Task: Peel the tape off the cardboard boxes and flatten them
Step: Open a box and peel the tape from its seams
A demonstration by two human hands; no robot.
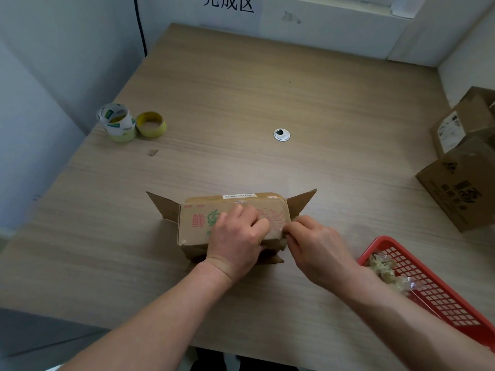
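- Far left: two tape rolls (120, 123) stand on the table (267, 89), well apart from your work.
- Centre, near you: the box (195, 223) lies on the table with its end flaps splayed out to both sides. Judge it light and probably empty. It should be stiff along the creases and easily dented on the broad printed face.
- Left hand (235, 245): your fingers curl over the top face, thumb at the near edge, gripping the box to steady it. Bear down close to an edge, where the board resists best.
- Tape (273, 220): a clear, glossy strip lies over the printed face. It looks thin and likely to split if jerked.
- Right hand (318, 250): finger and thumb pinch at the box's right end, seemingly on the tape's edge, though the strip there is too faint to confirm. Pull low and steadily.
- Right: the red basket (385, 238) holds crumpled tape.
- Far right: two more boxes (460, 183) wait at the table's edge, still closed.
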